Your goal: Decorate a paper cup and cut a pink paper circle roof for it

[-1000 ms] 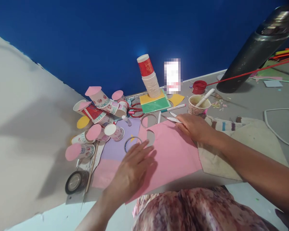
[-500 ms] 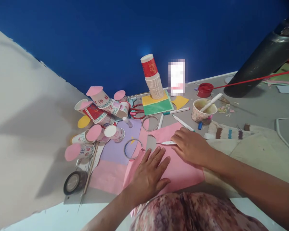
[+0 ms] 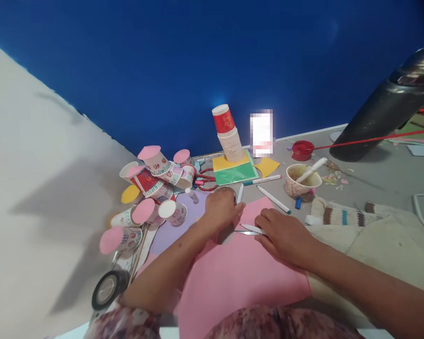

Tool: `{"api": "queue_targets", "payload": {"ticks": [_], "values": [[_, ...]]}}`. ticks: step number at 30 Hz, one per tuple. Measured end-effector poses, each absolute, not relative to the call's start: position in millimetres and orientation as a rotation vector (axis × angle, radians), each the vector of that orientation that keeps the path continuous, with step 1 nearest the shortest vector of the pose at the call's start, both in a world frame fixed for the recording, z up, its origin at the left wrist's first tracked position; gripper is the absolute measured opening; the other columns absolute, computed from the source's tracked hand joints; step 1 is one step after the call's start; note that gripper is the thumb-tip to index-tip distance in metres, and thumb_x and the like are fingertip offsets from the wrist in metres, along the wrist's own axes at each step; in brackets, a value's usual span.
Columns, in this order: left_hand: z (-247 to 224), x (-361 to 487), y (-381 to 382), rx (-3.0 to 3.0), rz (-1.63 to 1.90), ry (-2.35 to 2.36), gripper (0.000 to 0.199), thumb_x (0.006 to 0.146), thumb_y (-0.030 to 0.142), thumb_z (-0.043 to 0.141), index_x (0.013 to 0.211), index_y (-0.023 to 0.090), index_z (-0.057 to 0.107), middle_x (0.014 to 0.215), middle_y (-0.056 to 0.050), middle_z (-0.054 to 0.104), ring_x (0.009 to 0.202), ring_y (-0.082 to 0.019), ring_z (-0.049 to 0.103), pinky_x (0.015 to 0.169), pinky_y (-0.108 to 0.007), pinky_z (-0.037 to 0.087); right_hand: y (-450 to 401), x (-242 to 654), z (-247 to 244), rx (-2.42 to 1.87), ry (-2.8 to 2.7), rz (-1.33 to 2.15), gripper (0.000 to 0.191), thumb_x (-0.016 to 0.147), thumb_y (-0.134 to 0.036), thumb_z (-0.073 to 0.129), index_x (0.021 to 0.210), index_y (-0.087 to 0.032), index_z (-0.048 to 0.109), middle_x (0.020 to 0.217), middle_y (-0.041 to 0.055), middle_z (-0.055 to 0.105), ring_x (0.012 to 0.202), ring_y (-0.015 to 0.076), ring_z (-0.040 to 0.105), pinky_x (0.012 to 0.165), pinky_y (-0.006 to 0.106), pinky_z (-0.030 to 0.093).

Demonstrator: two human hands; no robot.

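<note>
My left hand point(image 3: 222, 208) reaches over the top edge of a big pink paper sheet point(image 3: 233, 278). Its fingers are curled over a thin ring point(image 3: 226, 189), of which only an arc shows above the knuckles. My right hand point(image 3: 284, 235) rests on the pink sheet just to the right and pinches a white pen point(image 3: 248, 229) that lies flat on the paper, tip pointing left. A purple sheet point(image 3: 169, 230) lies under my left forearm.
Left of the hands lies a pile of paper cups with pink discs point(image 3: 151, 181). Behind are a cup stack point(image 3: 229, 136) on green and yellow paper point(image 3: 235, 173), red scissors point(image 3: 205, 180) and loose markers point(image 3: 273, 198). A cup with a stick point(image 3: 300, 181), a knitted cloth point(image 3: 342, 216) and a black cylinder point(image 3: 381, 117) are to the right. A tape roll point(image 3: 108, 289) is at the lower left.
My left hand left the pink sheet and moved up to the ring behind it. The pink sheet slid towards me. My right hand keeps the white pen and stays on the paper.
</note>
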State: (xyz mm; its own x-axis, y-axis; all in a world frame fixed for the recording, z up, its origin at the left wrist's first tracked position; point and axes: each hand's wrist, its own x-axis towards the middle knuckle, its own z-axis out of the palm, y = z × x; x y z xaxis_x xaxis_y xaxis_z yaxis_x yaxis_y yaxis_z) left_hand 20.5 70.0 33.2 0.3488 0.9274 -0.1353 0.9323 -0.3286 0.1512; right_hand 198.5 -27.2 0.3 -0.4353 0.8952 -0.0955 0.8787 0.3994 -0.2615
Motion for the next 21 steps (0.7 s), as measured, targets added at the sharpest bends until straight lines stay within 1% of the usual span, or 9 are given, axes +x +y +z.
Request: {"api": "queue_targets", "payload": {"ticks": [4,7,11,14,16,18,19,21], "values": [[24.1,22.5,70.2,2.369,-0.035,1.722,0.012,0.086,0.031,0.066,0.085,0.019,0.068,0.093,-0.010,0.077,0.087,-0.027,0.073,0.068,-0.034,0.050,-26.0,199.2,-2.0,-1.602,-2.565,0.434,0.009,0.098,-0.025,0.068,0.105,-0.019,0.067,0.109,0.0115,0.070,0.099,0.0290,0.067,0.073,0.037,0.047],[21.2,17.0,63.0,2.357,-0.003,1.756,0.008,0.086,0.028,0.065,0.086,0.020,0.066,0.087,-0.008,0.075,0.082,-0.025,0.071,0.065,-0.033,0.048,-26.0,199.8,-2.3,-1.570,-2.563,0.424,0.007,0.098,-0.023,0.067,0.104,-0.019,0.066,0.108,0.0116,0.070,0.097,0.0290,0.067,0.072,0.037,0.047],[22.6,12.7,57.9,2.402,0.100,1.795,0.004,0.087,0.023,0.063,0.090,0.020,0.066,0.092,-0.010,0.074,0.089,-0.028,0.071,0.073,-0.037,0.051,-25.0,200.5,-3.7,-1.535,-2.555,0.390,0.008,0.097,-0.023,0.068,0.103,-0.019,0.065,0.107,0.0114,0.070,0.096,0.0281,0.067,0.070,0.037,0.046],[28.2,13.0,71.9,2.513,0.205,1.835,0.005,0.090,0.022,0.063,0.091,0.019,0.066,0.095,-0.012,0.074,0.094,-0.029,0.071,0.081,-0.039,0.054,-24.3,201.3,-4.3,-1.521,-2.568,0.376,0.009,0.097,-0.025,0.068,0.104,-0.019,0.065,0.108,0.0115,0.071,0.097,0.0279,0.067,0.071,0.036,0.047],[33.9,13.7,88.6,2.601,0.214,1.815,0.005,0.092,0.023,0.065,0.091,0.018,0.066,0.096,-0.012,0.074,0.095,-0.029,0.071,0.083,-0.039,0.055,-24.5,202.0,-3.7,-1.526,-2.578,0.362,0.011,0.098,-0.026,0.068,0.106,-0.018,0.066,0.110,0.0119,0.070,0.099,0.0282,0.068,0.072,0.036,0.047],[39.9,12.6,101.7,2.667,0.187,1.744,0.007,0.094,0.021,0.064,0.095,0.015,0.067,0.100,-0.012,0.073,0.100,-0.028,0.071,0.087,-0.037,0.055,-24.6,202.7,-2.5,-1.546,-2.591,0.352,0.012,0.099,-0.027,0.067,0.106,-0.018,0.066,0.110,0.0121,0.070,0.100,0.0283,0.067,0.072,0.035,0.046],[42.8,10.8,103.4,2.674,0.188,1.728,0.013,0.096,0.021,0.061,0.103,0.012,0.067,0.107,-0.013,0.072,0.107,-0.029,0.070,0.091,-0.038,0.054,-24.5,203.0,-1.9,-1.554,-2.599,0.352,0.012,0.100,-0.027,0.067,0.107,-0.018,0.066,0.110,0.0121,0.070,0.100,0.0282,0.067,0.071,0.035,0.046],[47.5,3.7,92.6,2.727,0.236,1.653,0.030,0.104,0.024,0.047,0.126,0.008,0.062,0.125,-0.013,0.066,0.124,-0.030,0.065,0.101,-0.040,0.051,-23.8,203.8,-1.3,-1.564,-2.614,0.353,0.013,0.100,-0.029,0.066,0.108,-0.018,0.067,0.109,0.0117,0.071,0.100,0.0279,0.067,0.069,0.034,0.044]]}}
